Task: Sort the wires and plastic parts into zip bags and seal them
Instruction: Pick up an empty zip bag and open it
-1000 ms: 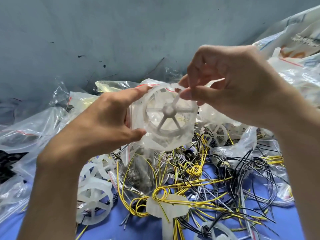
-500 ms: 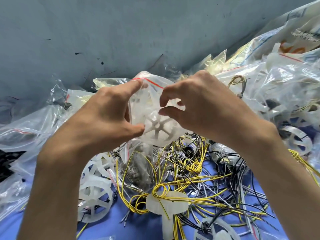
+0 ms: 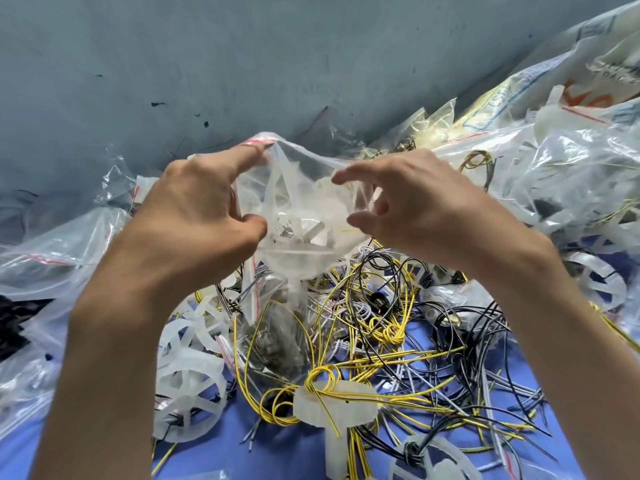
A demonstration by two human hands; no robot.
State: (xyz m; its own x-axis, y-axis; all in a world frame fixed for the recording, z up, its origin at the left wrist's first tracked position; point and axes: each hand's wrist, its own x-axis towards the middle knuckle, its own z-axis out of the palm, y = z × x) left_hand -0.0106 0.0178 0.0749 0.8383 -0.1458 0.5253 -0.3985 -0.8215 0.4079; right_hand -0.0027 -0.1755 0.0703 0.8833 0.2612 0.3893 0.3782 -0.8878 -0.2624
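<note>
Left grip [image 3: 194, 216] pinches the zip bag [image 3: 304, 188] at its 9 o'clock side, forefinger along the red-striped rim and thumb pressed on the film. Held above the blue desk [image 3: 291, 459], the bag carries a white spoked plastic wheel [image 3: 301, 233] inside. Right grip [image 3: 415, 206] curls at the bag's 3 o'clock edge; whether it pinches the film I cannot tell. Below, a loose wheel [image 3: 188, 393] lies at 7 o'clock and tangled yellow and black wires [image 3: 381, 341] at 5 o'clock — filled bags [image 3: 554, 168] heap at 2 o'clock.
</note>
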